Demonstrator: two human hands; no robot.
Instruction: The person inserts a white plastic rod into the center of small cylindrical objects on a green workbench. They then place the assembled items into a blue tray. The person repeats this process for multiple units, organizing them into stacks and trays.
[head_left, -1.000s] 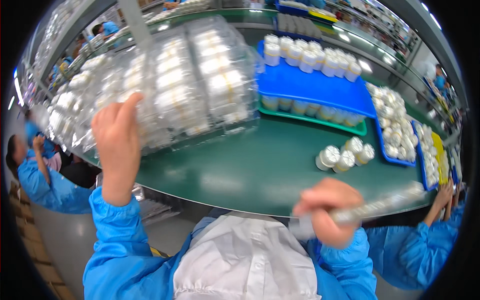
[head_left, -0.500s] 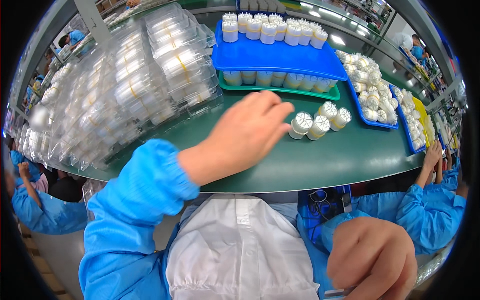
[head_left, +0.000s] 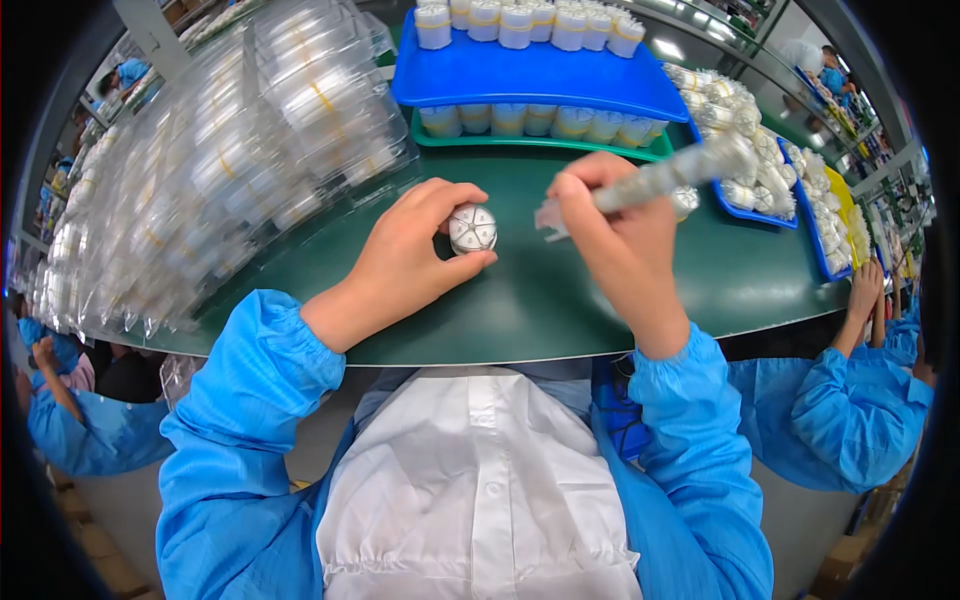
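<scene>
Green tabletop (head_left: 520, 325) below, left hand (head_left: 405, 245) fingers clamp one white spoke-topped cylinder (head_left: 473, 230), right hand (head_left: 625, 235) fingers clutch a blurred translucent stick (head_left: 665, 181), another pale cylinder (head_left: 685, 203) sits loose, and banded white rows (head_left: 515, 25) already line the blue plastic tray (head_left: 540, 78).

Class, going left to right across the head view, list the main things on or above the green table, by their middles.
Stacked clear packs, left hand, white cylinder, right hand, heaped blue tray, yellow tray.
</scene>
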